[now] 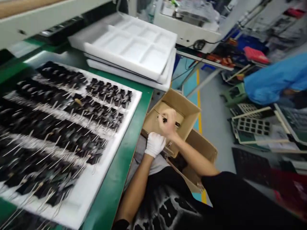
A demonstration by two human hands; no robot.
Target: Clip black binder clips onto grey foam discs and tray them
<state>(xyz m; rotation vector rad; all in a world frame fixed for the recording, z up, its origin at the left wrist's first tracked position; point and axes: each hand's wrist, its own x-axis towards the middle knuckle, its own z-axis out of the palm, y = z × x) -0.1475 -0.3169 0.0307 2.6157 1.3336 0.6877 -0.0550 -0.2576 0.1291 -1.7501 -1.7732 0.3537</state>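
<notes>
My right hand (169,123), bare and blurred, is closed over an open cardboard box (189,111). A small black part (164,120) shows at its fingers, with a thin dark lead pointing up and left. Just below, my left hand (155,145) wears a white glove and sits against the right hand's heel. Its fingers are curled closed, and anything inside them is hidden. Another small black piece (177,124) lies in the box beside the right hand. On the green bench (124,140) to the left, a white foam tray (82,204) carries rows of black parts with pale leads.
White compartmented foam trays (134,41) are stacked at the back of the bench. A second cardboard box (203,147) stands beyond the first. At the right are a person's blue sleeve (275,76), a green stool (233,94) and racks with a gridded tray (254,126).
</notes>
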